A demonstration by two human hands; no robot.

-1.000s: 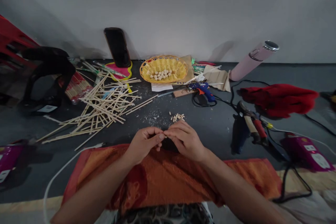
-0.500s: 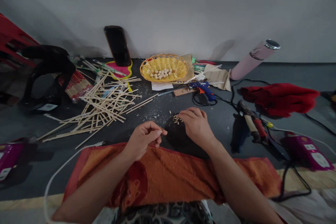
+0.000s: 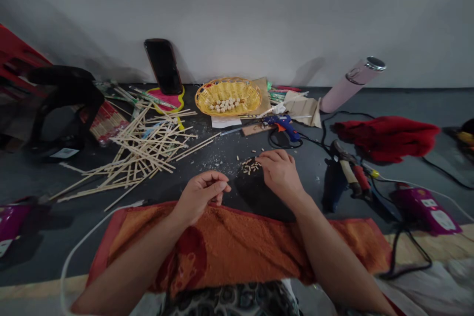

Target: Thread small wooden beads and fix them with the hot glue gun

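Note:
My left hand [image 3: 203, 195] hovers over the front of the table with thumb and forefinger pinched together; whatever lies between them is too small to make out. Beside a small pile of short cut stick pieces [image 3: 251, 166], my right hand [image 3: 279, 175] has its fingers drawn together, tips down at the pile's right edge. Its fingertips' contents are hidden. Behind the hands, a yellow woven basket [image 3: 254, 96] holds several small pale bundles [image 3: 226, 104]. An orange towel [image 3: 244, 247] lies along the front edge under my forearms.
Long thin wooden sticks [image 3: 144, 150] lie heaped at left. A blue glue gun [image 3: 285, 126] with its cable rests behind my right hand. Further right are pliers [image 3: 350, 168], a red cloth [image 3: 388, 136] and a pink flask [image 3: 344, 89]. A phone [image 3: 163, 66] leans against the wall.
My right hand has shifted slightly right relative to the pile, uncovering more of the cut pieces. My left hand keeps its pinch in nearly the same place. The view has turned a little.

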